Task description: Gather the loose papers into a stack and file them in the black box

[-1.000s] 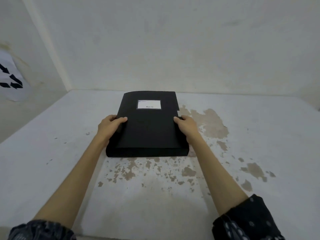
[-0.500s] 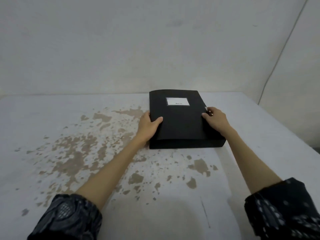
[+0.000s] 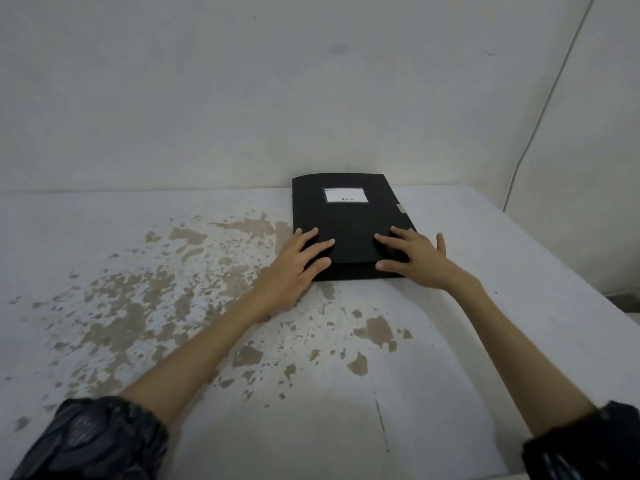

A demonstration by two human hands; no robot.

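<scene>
Head view: black box (image 3: 349,223) lies closed and flat at the far edge of the surface (image 3: 519,306), against the wall. Left hand (image 3: 298,263) and right hand (image 3: 414,256) rest spread flat on its lid, gripping nothing. Rigid and probably light; grasp both long side edges.

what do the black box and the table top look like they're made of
Black box: probably matte plastic or coated board; it is flat black with no glare and carries a white label. Table top: white paint over a harder tan base, perhaps wood or concrete; the paint has flaked off in patches.
</scene>
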